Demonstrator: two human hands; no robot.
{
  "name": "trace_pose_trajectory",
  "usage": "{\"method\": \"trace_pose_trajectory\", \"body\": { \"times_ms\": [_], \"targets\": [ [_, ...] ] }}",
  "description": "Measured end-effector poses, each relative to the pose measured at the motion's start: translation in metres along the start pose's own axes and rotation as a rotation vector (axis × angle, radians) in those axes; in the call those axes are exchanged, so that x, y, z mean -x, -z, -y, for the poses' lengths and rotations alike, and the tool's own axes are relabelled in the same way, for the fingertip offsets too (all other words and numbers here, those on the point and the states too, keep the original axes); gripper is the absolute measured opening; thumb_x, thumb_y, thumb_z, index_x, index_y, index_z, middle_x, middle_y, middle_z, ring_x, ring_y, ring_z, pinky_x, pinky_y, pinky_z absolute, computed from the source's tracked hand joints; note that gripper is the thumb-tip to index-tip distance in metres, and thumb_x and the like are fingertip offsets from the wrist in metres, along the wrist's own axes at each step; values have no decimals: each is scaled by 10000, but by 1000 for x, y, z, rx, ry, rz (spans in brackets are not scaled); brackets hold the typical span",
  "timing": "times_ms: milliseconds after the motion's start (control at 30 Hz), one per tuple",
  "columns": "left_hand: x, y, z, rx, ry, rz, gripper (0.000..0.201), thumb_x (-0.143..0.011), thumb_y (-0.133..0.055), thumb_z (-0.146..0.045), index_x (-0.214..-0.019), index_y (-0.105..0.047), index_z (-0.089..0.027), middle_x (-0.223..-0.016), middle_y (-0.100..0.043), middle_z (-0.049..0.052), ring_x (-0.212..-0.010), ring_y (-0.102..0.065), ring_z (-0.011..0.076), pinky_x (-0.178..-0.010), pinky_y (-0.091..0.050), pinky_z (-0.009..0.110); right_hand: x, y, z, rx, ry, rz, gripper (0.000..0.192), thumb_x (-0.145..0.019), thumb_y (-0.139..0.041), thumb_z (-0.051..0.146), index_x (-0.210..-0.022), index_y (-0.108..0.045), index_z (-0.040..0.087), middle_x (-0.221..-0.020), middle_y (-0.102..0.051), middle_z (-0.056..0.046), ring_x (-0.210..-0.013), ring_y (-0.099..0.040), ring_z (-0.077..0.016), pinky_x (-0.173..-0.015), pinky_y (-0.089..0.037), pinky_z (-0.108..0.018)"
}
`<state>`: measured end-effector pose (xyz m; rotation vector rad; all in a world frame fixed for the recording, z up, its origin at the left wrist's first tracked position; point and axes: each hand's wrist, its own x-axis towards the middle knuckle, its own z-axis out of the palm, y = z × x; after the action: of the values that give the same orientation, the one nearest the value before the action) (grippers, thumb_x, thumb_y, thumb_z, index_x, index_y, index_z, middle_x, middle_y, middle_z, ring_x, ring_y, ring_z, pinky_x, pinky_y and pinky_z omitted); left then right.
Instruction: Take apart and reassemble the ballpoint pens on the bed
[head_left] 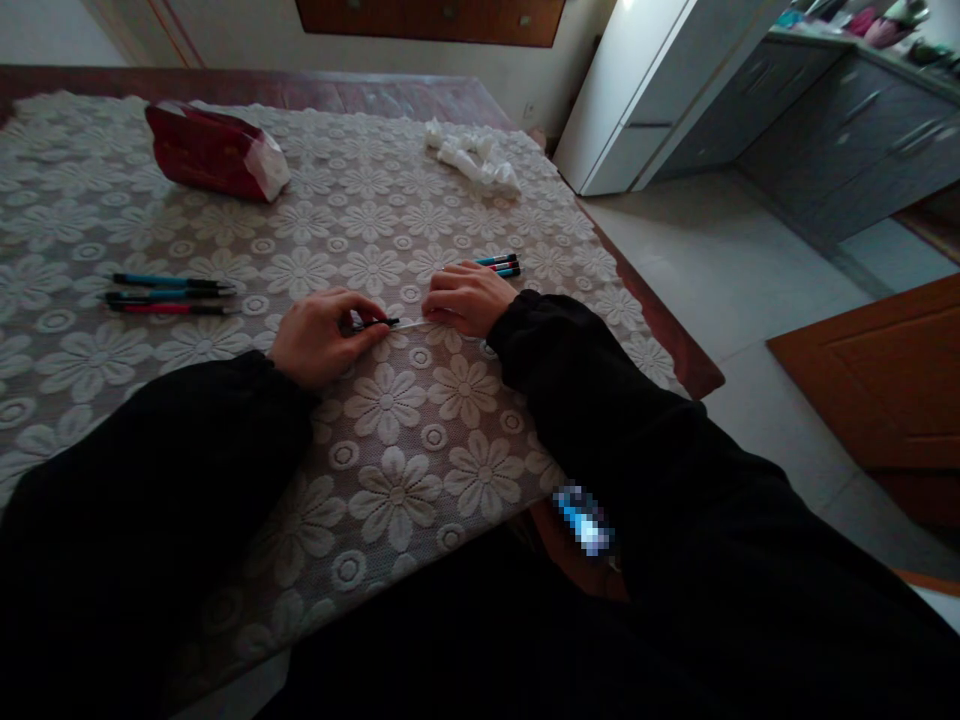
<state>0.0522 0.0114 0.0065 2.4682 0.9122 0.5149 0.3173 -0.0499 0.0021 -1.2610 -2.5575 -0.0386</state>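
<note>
My left hand [319,335] is closed in a pinch around a dark pen piece [375,323], its black end pointing right. From that end a thin white stick [411,324], like a pen refill, runs across to my right hand [469,297]. The right fingers are closed on the stick's far end and rest low over the cloth. Whether the stick sits inside the pen piece is too small to tell. Just beyond my right hand lie several pens [504,265] with blue and red ends, partly hidden by it. Left of my left hand, blue pens [172,282] and a red pen [169,309] lie side by side.
A flowered lace tablecloth [394,497] covers the table. Toward the back stand a red pouch-like packet [202,150] and a crumpled white plastic bag [476,160]. A blurred lit screen [585,520] shows below the table's near edge. A wooden chair [877,370] is at the right.
</note>
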Motion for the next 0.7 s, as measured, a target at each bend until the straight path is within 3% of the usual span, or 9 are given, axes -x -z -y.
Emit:
{"method": "trace_pose_trajectory", "body": {
  "times_ms": [333,700],
  "targets": [
    [1,-1,0,-58,-32,-11,299,-875,-624,-489,-1009,-747,-251,-942,-732,51,-751,-612,191,-715,-492,333,2,-14,3,-1,-77,-94,325,-1049,-437,394,-965,-691,210,-937,-616,-41,-853,-521,-178,-795,-326,-339],
    [1,-2,-1,-99,-125,-1,288,-909,-582,-484,-1000,-731,-255,-934,-699,57,-786,-620,212,-759,-502,366,1,-14,3,37,-95,-25,407,-1062,-405,470,-1019,-729,227,-907,-604,-32,-789,-514,-147,-757,-335,-318]
  ]
}}
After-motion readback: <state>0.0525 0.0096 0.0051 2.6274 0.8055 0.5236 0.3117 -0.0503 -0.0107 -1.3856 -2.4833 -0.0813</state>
